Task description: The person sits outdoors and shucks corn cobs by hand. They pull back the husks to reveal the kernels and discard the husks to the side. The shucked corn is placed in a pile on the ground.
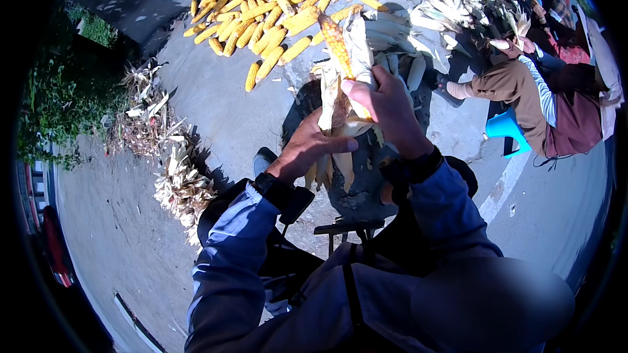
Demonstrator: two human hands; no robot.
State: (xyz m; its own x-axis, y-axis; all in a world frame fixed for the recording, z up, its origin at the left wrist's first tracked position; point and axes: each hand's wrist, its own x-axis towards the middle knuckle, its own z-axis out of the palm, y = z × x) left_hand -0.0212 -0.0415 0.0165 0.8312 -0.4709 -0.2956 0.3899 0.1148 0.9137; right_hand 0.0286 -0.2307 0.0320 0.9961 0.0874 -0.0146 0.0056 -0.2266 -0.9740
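Between my hands an ear of corn [336, 44] points up and away, its yellow kernels bared along the upper part. Pale husk leaves [359, 46] stand along its right side, and more hang below. My left hand [309, 145] is closed around the lower end of the ear, where the husk [329, 95] is folded back. On the right side, my right hand [387, 106] grips the husk against the ear, with the thumb on top. Its fingertips behind the ear are hidden.
A heap of yellow corn ears [268, 23] spreads ahead on the concrete. Unhusked ears and loose husks [458, 0] lie to the far right, dry husks [180, 183] to the left. A person [523, 88] sits at right beside a blue stool [507, 132], handling an ear.
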